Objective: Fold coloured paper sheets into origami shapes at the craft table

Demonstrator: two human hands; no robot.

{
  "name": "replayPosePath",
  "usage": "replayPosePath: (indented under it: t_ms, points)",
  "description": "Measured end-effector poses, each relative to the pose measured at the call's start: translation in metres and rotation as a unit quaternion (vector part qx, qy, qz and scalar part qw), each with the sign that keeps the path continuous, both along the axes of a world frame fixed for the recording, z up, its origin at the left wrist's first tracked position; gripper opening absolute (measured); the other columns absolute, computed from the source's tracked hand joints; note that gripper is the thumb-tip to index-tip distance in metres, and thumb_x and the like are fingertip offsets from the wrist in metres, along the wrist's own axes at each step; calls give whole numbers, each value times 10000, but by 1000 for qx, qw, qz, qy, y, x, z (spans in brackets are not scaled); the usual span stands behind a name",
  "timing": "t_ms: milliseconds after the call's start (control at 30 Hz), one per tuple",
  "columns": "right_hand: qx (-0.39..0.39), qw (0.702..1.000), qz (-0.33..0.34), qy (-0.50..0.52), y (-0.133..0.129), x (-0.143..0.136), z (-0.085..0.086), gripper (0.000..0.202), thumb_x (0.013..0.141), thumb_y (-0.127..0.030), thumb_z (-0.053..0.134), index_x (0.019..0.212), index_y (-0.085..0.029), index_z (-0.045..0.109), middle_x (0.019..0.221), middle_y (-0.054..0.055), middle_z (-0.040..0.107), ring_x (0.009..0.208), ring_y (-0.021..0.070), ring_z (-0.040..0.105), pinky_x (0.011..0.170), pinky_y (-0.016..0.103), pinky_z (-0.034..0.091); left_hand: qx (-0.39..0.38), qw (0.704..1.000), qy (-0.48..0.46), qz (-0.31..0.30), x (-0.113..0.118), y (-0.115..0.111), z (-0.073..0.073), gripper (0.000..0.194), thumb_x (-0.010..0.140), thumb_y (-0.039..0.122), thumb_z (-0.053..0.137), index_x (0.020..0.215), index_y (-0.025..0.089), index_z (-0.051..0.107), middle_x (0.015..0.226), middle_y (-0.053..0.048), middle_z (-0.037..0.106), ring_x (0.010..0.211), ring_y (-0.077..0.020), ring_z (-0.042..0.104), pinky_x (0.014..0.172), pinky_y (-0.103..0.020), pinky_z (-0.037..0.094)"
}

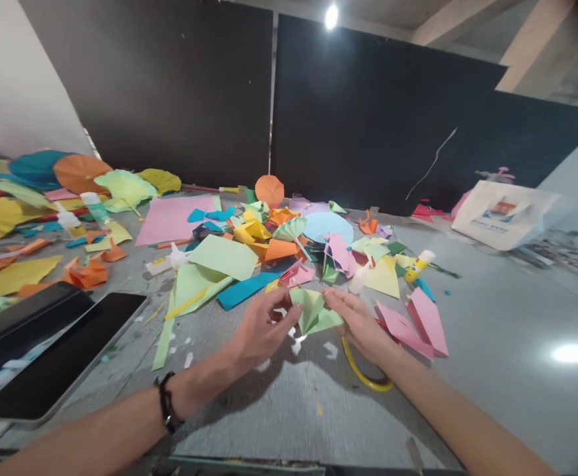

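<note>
A light green folded paper (316, 312), creased like a small fan, is held above the table between my two hands. My left hand (268, 322) pinches its left edge between thumb and fingers. At the right edge, the fingers of my right hand (354, 318) close on the paper. Beneath my right hand, a yellow curved handle (361, 371) rests on the grey table (289, 410). Folded pink paper pieces (425, 324) lie just right of that hand. Small white scraps (296, 345) are scattered under the green paper.
Colored paper covers the table's middle and left. A glue stick (419, 265) stands tilted at the right, and a white bag (502, 215) sits farther back. A black tablet (68, 357) lies at the left. Dark panels (368, 112) stand behind.
</note>
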State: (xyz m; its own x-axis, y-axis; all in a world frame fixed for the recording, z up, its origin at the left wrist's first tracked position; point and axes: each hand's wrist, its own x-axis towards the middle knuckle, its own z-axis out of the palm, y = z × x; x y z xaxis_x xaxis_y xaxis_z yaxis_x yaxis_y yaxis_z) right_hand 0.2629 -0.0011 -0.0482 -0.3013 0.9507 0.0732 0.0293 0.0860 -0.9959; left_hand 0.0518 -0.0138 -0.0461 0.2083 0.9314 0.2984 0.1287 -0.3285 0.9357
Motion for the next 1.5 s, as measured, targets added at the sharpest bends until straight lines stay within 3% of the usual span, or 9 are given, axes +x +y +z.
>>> replayPosePath:
  t_ms: [233, 367, 533, 833, 1033, 1133, 1233, 1400, 1500]
  points:
    - [4, 1000, 30, 1, 3, 6, 0, 417, 721, -584, 889, 876, -225, 742, 826, 15, 726, 712, 153, 655, 674, 287, 552, 1, 997, -44, 61, -4, 3, 1, 318, 987, 409, 564, 770, 212, 440, 654, 67, 456, 500, -92, 546, 474, -197, 465]
    - [14, 999, 23, -20, -1, 2, 4, 367, 765, -561, 855, 756, -207, 757, 745, 5, 688, 620, 131, 619, 602, 276, 541, -13, 994, -72, 85, -4, 6, 1, 311, 985, 470, 583, 833, 220, 476, 616, 74, 510, 437, -94, 547, 420, -190, 437]
    - [31, 999, -15, -40, -6, 1, 7, 309, 781, -504, 845, 736, -207, 771, 709, 11, 704, 642, 141, 631, 640, 283, 540, -37, 995, -71, 65, -1, 4, 3, 321, 968, 526, 599, 908, 230, 489, 567, 71, 553, 436, -133, 598, 411, -203, 437]
    - [34, 997, -34, -62, -14, -1, 8, 246, 785, -428, 828, 730, -196, 765, 714, 25, 731, 658, 149, 633, 643, 283, 521, -52, 993, -87, 65, -2, 8, -3, 316, 975, 512, 609, 911, 215, 520, 554, 76, 545, 431, -110, 540, 422, -195, 444]
    - [37, 997, -19, -69, -13, -1, 6, 338, 833, -517, 782, 759, -195, 713, 737, 12, 683, 685, 151, 616, 644, 284, 501, -83, 990, -110, -20, -2, 5, 1, 364, 976, 546, 631, 991, 197, 529, 670, 13, 661, 511, -131, 628, 450, -205, 489]
    - [41, 996, -3, -73, -10, 1, 4, 416, 836, -596, 760, 763, -192, 692, 743, 10, 659, 678, 152, 610, 623, 284, 491, -100, 988, -86, -75, -1, 3, 3, 410, 912, 541, 716, 1044, 174, 587, 797, -34, 709, 580, -150, 667, 451, -212, 501]
    - [53, 995, 1, -79, -7, 2, 3, 434, 844, -618, 749, 777, -193, 689, 752, 15, 662, 682, 160, 622, 614, 287, 493, -100, 991, -32, -81, 1, 2, 2, 379, 864, 480, 768, 1032, 159, 655, 835, -43, 713, 588, -143, 649, 453, -214, 483]
    - [99, 989, -80, -77, -3, 5, 1, 362, 811, -536, 815, 937, -219, 695, 941, 49, 743, 874, 208, 695, 787, 338, 558, -24, 997, 80, 7, -1, 6, -4, 173, 876, 331, 716, 874, 160, 695, 695, -25, 674, 570, -150, 593, 478, -240, 433]
    - [113, 983, -122, -79, -2, 8, 1, 293, 791, -465, 847, 877, -220, 711, 883, 43, 755, 813, 203, 698, 769, 338, 560, 44, 987, 140, 59, -2, 8, -7, 111, 859, 283, 722, 823, 184, 685, 700, -16, 658, 579, -152, 556, 498, -255, 432]
